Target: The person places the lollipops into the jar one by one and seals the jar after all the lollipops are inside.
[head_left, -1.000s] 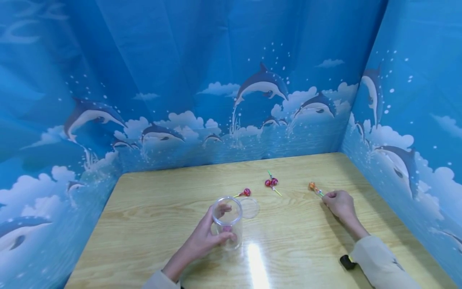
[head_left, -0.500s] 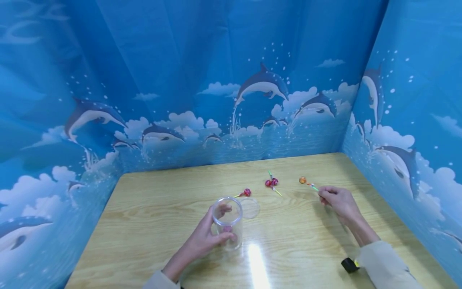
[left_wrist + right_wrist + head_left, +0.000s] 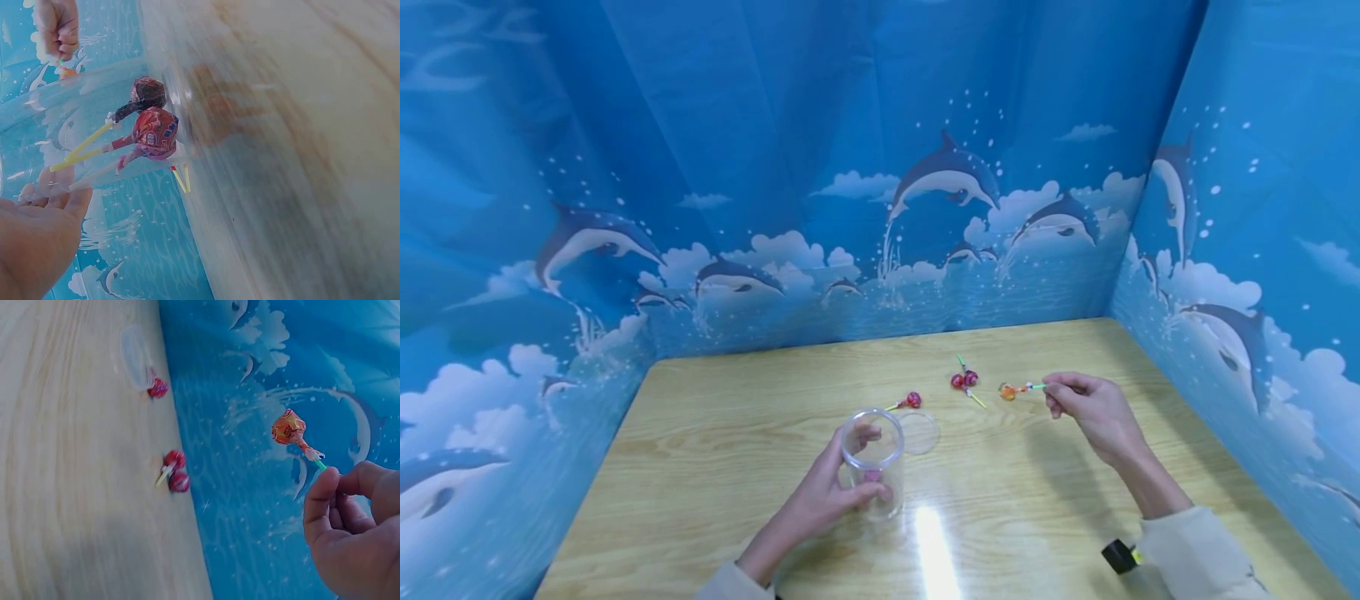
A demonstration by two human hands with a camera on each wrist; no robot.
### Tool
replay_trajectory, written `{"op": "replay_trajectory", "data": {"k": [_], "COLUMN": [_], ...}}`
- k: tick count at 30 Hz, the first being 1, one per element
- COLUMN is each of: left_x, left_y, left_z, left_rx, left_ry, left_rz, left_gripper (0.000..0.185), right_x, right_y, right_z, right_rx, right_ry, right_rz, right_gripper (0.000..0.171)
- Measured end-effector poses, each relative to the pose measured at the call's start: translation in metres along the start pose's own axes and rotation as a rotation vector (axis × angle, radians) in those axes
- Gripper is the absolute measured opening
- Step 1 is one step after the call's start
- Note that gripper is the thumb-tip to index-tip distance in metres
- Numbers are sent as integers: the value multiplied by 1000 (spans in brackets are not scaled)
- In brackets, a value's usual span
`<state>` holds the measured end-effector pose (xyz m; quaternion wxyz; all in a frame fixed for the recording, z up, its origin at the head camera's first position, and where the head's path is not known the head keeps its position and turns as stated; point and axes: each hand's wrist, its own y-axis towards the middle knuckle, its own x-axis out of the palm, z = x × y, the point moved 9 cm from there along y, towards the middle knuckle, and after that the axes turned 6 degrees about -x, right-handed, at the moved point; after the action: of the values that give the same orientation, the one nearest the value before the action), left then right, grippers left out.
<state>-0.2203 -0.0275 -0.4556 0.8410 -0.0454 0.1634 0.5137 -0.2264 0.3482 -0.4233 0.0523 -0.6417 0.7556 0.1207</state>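
Lollipop (image 3: 1008, 392), orange-wrapped, is jutting head-first from the right grip (image 3: 1093, 415), which is pinching its stick, while the left grip (image 3: 826, 493) is clasping the jar (image 3: 882, 463), seemingly steadying it.

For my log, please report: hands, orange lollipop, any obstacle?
Left hand holds jar. Right hand pinches orange lollipop by stick, off the table. Nothing over jar; lid lies on table.

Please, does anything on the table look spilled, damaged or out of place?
Nothing stands out. The clear lid lies off the jar, and three lollipops lie loose on the table, but I see no spill or damage.
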Motion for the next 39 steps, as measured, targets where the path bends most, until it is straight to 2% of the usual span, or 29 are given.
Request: {"op": "replay_trajectory", "data": {"k": [6, 13, 23, 30, 39], "left_x": [-1, -2, -1, -2, -1], "left_y": [1, 1, 0, -1, -2], "left_z": [1, 2, 3, 3, 2], "left_rx": [1, 9, 29, 19, 38], "left_ry": [0, 3, 24, 25, 38], "left_rz": [-4, -1, -5, 4, 14], "left_gripper": [87, 88, 87, 89, 93], "right_x": [19, 42, 69, 90, 121], "right_y": [-1, -4, -8, -11, -15], "right_z": [-24, -50, -82, -104, -130], "right_rx": [-8, -60, -130, -187, -245], "right_ry": [93, 284, 468, 480, 430], "right_rz": [-16, -45, -104, -169, -273], "right_gripper": [29, 9, 11, 11, 12]}}
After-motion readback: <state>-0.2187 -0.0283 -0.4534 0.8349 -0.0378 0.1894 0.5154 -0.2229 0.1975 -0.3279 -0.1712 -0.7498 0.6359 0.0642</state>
